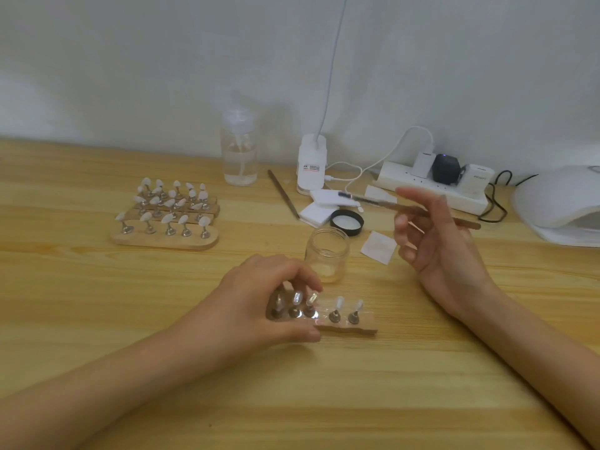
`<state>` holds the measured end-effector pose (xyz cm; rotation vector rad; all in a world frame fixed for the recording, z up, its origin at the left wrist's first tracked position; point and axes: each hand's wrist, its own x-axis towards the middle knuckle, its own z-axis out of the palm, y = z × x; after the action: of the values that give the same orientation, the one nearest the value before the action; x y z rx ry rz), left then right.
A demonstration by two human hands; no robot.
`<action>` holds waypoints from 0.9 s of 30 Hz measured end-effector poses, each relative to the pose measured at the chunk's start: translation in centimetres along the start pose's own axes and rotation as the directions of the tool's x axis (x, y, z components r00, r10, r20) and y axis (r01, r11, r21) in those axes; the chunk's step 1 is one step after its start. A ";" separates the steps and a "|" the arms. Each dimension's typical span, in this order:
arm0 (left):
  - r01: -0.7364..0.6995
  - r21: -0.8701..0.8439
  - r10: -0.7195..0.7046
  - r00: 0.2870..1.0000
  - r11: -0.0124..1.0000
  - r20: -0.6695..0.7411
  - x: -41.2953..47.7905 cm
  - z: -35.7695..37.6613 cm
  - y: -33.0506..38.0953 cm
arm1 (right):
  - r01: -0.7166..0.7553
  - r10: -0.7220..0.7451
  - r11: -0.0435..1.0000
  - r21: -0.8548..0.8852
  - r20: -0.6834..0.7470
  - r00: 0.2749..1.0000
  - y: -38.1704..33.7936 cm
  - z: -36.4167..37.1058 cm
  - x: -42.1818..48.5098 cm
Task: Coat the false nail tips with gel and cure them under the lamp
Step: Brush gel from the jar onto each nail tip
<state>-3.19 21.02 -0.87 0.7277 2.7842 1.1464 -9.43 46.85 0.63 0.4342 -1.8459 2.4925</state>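
A wooden holder (pixel 357 326) with several false nail tips on metal stands lies in front of me on the table. My left hand (pixel 259 300) grips its left end, fingers curled over the tips there, thumb on the front edge. My right hand (pixel 435 241) is raised to the right, palm toward me, holding a thin wooden-handled brush (pixel 370 200) that points left. An open glass gel jar (pixel 328 254) stands just behind the holder. The white curing lamp (pixel 561 203) sits at the far right.
More wooden holders with nail tips (pixel 168 212) stand at the back left. Behind are a clear pump bottle (pixel 239 151), a white bottle (pixel 311 167), the black jar lid (pixel 346 221), white wipes (pixel 378 247), a thin stick (pixel 283 193) and a power strip (pixel 431 186) with cables.
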 end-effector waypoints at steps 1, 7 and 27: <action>-0.008 0.053 0.007 1.000 0.999 0.016 -0.1 -0.3 -0.2 | 0.038 -0.034 0.996 -0.075 0.046 0.998 -0.1 0.2 -0.1; -0.023 -0.031 0.023 1.000 0.999 -0.020 -0.4 -0.8 -0.4 | 0.445 -0.215 0.628 -0.638 0.407 0.888 -1.4 2.1 -1.6; -0.066 -0.057 0.063 0.997 0.996 -0.043 -0.4 -0.5 -0.9 | 0.686 -0.155 -0.115 -0.718 0.695 0.702 0.5 3.6 -4.4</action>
<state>-3.30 20.01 -1.17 0.8031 2.7662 1.2625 -4.54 44.02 0.17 1.1968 -2.3553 0.2240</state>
